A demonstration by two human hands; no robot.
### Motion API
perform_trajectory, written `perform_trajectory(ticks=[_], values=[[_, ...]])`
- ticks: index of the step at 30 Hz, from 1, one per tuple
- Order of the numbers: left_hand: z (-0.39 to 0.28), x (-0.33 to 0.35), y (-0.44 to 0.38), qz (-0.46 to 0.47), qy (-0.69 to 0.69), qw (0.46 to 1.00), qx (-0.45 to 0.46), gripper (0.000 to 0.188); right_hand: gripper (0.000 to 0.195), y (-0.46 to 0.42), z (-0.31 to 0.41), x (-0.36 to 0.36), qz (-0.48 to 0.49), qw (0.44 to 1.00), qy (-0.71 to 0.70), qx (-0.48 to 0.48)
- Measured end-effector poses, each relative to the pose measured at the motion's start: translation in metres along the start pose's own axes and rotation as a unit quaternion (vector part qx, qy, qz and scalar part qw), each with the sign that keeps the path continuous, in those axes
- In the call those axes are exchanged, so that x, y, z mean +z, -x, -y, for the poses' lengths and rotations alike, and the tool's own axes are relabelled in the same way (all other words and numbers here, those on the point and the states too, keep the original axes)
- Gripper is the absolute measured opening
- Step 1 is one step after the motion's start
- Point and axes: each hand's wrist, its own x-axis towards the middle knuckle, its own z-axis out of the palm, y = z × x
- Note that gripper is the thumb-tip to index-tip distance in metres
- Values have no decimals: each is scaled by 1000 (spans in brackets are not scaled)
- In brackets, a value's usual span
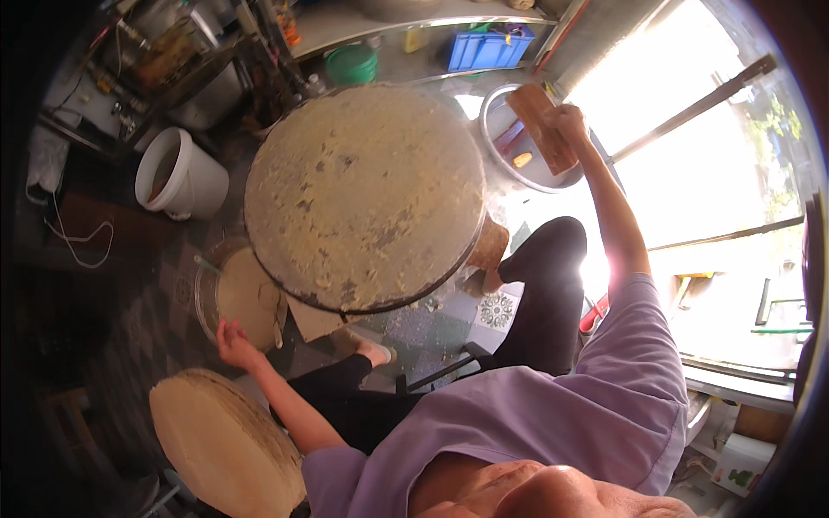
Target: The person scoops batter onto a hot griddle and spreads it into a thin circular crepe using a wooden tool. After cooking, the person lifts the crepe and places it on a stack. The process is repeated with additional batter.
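Observation:
A large round griddle (366, 194), coated with a thin pale layer of batter with darker bare patches, stands in front of me. My right hand (568, 123) grips a wooden scraper board (541, 129) above a wide basin (492, 155) at the griddle's right. Near the rim of a tub of batter (249, 298), left of the griddle, my left hand (236, 343) has its fingers apart and holds nothing; whether it touches the rim I cannot tell. A thick stack of thin round flatbreads (220, 447) lies at the lower left.
A white bucket (207, 188) stands left of the griddle. Behind it a shelf (414, 22) runs above a green tub (352, 65) and a blue crate (491, 50). A white cable (81, 243) hangs at the far left. My knees flank the griddle's near side.

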Motion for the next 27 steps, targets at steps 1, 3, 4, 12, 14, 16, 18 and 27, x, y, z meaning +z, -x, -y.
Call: perform_trajectory(ticks=[1, 3, 4, 12, 14, 16, 18, 27], values=[[-2, 2, 5, 6, -5, 1000, 3, 23, 27, -7, -20, -5, -9, 999, 27, 23], [-5, 4, 8, 3, -42, 999, 20, 23, 30, -20, -71, -8, 9, 993, 47, 111], [-8, 8, 10, 6, -58, 998, 21, 22, 32, -24, -99, -10, 17, 986, 57, 157], [-27, 14, 37, 17, -141, 989, 47, 21, 43, -42, -187, 57, 48, 960, 104, 254], [-19, 40, 49, 50, -141, 988, 35, 21, 41, -51, -232, 47, -6, 963, 90, 254], [-17, 36, 51, 53, -146, 987, 44, 21, 34, -42, -218, 69, -65, 960, 92, 257], [-29, 17, 56, 34, -156, 986, 54, 21, 32, -24, -144, 62, 5, 970, 174, 167], [-31, 50, 83, 59, -141, 985, 74, 30, 85, 7, -89, 121, 151, 962, 105, 200]])
